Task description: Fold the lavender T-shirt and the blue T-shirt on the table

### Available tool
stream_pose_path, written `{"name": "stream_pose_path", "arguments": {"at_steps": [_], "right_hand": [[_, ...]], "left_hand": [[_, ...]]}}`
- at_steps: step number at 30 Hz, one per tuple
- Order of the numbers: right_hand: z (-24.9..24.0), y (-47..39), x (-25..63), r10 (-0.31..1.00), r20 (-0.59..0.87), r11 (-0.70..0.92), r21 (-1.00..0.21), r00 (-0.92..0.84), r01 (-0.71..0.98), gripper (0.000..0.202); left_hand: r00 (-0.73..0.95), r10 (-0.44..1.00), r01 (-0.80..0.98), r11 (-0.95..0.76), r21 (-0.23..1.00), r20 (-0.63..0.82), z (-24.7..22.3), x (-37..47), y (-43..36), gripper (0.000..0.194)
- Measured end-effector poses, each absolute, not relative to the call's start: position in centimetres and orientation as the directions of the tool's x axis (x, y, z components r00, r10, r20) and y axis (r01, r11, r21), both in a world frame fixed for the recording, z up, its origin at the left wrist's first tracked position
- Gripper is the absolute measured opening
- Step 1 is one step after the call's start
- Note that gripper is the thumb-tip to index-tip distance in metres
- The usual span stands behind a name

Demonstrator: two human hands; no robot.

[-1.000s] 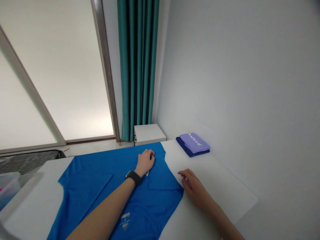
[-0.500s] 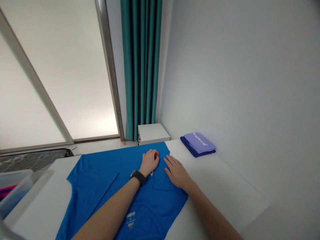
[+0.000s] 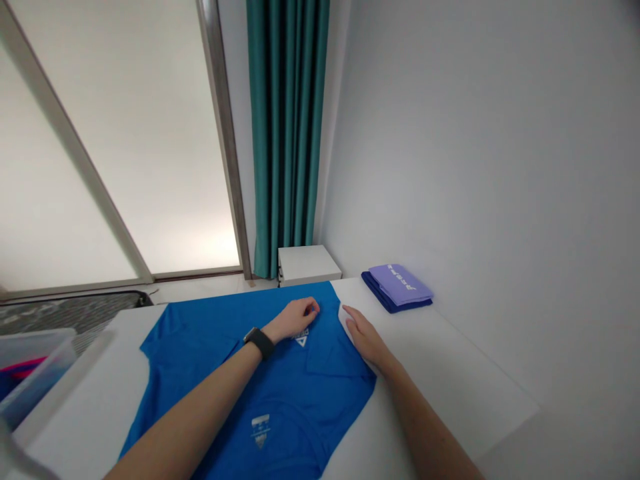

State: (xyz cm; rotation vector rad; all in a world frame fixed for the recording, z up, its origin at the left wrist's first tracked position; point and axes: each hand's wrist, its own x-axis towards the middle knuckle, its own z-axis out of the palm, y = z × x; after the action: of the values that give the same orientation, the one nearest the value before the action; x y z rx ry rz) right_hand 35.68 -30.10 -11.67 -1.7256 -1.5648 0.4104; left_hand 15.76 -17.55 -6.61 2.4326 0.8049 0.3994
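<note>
A blue T-shirt (image 3: 285, 380) lies spread on the white table, with a printed neck label and a small white logo showing. Its sleeves are folded inward over the body. My left hand (image 3: 295, 317), wearing a dark watch, rests on the shirt just above the logo; its fingers curl in loosely, and I see no cloth gathered in them. At the shirt's right edge is my right hand (image 3: 366, 339), fingers extended together and the thumb slightly apart, its inner side by the cloth. Nothing shows in its grasp.
A folded purple garment (image 3: 400, 283) lies on a folded navy one (image 3: 395, 307) by the wall. A clear plastic bin (image 3: 55, 363) with coloured cloth stands at the left. Beyond the white table (image 3: 480, 400) are a small white cabinet (image 3: 307, 262) and a green curtain (image 3: 287, 133).
My right hand has slid off the shirt's top to its right edge and turned onto its side. My left hand has shifted slightly left, showing more of the logo.
</note>
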Motion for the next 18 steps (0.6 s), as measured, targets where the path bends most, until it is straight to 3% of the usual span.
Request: {"name": "stream_pose_path", "arguments": {"at_steps": [4, 9, 18], "right_hand": [[-11.8, -30.1, 35.6, 0.950, 0.264, 0.065, -0.691, 0.168, 0.720, 0.045], [-11.9, -30.1, 35.3, 0.944, 0.283, 0.074, -0.680, 0.168, 0.729, 0.044], [-11.0, -30.4, 35.9, 0.949, 0.250, 0.052, -0.721, 0.191, 0.691, 0.040]], "left_hand": [[0.926, 0.366, 0.302, -0.864, 0.404, 0.089, -5.7, 13.4, -18.9, 0.015], [0.970, 0.231, 0.206, -0.948, 0.241, 0.078, -5.3, 11.2, -21.3, 0.014], [0.973, 0.223, 0.197, -0.940, 0.279, 0.064, -4.6, 9.8, -23.7, 0.015]]}}
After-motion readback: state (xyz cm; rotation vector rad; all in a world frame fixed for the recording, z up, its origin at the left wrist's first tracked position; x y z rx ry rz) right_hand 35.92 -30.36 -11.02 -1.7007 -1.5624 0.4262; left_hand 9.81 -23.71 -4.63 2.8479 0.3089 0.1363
